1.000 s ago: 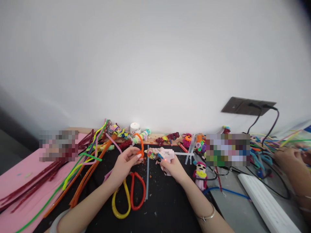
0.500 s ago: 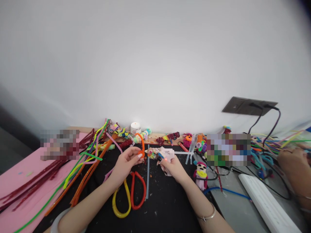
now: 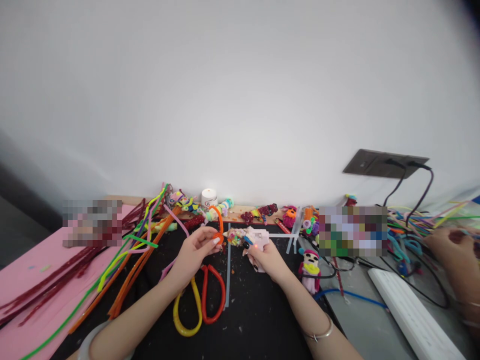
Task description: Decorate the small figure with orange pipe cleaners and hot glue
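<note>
My left hand (image 3: 201, 246) pinches an orange pipe cleaner (image 3: 219, 218), whose loop stands up above the fingers. Wrapped round the handle of a pale pink hot glue gun (image 3: 258, 237) is my right hand (image 3: 264, 255). The gun's nozzle is coated with colourful stuck-on scraps and points left, close against the orange pipe cleaner at my left fingertips. A small red light glows on its body. A clear glue stick (image 3: 279, 235) sticks out of its back. Below my hands lie scissors with a yellow handle (image 3: 187, 320) and a red handle (image 3: 213, 295); their blades are hidden.
Bundles of pipe cleaners (image 3: 127, 280) lie at left over a pink sheet (image 3: 33, 295). Small pipe-cleaner figures and a white jar (image 3: 209, 198) line the wall. A pipe-cleaner doll (image 3: 311, 272), cables and a white power strip (image 3: 410, 312) are at right, near another person's hand (image 3: 448, 250).
My hands, the glue gun and the orange pipe cleaner hold nearly the same position. The other person's hand at the far right has shifted slightly.
</note>
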A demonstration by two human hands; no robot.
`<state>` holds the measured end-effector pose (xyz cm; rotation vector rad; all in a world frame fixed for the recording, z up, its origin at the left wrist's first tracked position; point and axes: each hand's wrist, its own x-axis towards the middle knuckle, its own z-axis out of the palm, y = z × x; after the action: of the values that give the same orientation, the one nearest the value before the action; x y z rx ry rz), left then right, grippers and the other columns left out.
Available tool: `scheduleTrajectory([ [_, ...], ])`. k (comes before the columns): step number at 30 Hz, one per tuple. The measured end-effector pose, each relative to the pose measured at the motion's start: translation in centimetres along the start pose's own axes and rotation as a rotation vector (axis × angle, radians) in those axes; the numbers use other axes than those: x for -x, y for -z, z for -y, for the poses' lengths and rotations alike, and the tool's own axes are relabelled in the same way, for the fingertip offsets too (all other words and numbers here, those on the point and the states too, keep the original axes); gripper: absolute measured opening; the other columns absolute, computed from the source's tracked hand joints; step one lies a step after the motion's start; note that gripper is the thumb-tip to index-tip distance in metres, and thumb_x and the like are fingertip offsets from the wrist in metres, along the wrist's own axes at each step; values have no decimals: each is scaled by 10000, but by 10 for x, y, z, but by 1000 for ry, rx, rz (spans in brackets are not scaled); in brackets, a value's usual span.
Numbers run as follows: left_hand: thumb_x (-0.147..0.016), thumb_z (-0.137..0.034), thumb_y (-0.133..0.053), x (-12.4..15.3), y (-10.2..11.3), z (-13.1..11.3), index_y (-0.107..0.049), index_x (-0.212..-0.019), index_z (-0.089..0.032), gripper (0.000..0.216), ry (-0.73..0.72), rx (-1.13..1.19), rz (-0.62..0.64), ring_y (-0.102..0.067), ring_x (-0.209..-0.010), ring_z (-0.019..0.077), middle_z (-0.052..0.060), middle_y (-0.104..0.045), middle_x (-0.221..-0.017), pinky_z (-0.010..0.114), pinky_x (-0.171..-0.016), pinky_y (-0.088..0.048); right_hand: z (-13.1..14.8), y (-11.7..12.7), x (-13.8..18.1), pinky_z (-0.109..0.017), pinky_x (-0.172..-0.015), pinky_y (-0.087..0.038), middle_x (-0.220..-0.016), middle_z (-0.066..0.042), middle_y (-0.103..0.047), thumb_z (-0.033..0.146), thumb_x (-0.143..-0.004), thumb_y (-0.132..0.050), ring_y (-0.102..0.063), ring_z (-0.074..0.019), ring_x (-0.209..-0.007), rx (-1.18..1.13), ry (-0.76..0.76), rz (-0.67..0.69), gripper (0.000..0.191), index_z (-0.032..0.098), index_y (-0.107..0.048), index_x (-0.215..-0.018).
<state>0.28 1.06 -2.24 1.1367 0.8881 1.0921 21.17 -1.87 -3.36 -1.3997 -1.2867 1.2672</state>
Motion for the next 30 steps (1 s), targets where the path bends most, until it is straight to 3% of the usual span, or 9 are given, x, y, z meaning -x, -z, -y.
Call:
scheduleTrajectory([
  [30,-721,-294,-660,-1,1,0,-556,-937,-176,267,-41,6,-23,-579,-677,98,-10,-587,-820,233,-657,-502,-1,0,-1,-192,-326,-285,-420,44,-482,351,-732,-541,-389,-69,-323,-49,-2,31,230,158,-561,-610],
])
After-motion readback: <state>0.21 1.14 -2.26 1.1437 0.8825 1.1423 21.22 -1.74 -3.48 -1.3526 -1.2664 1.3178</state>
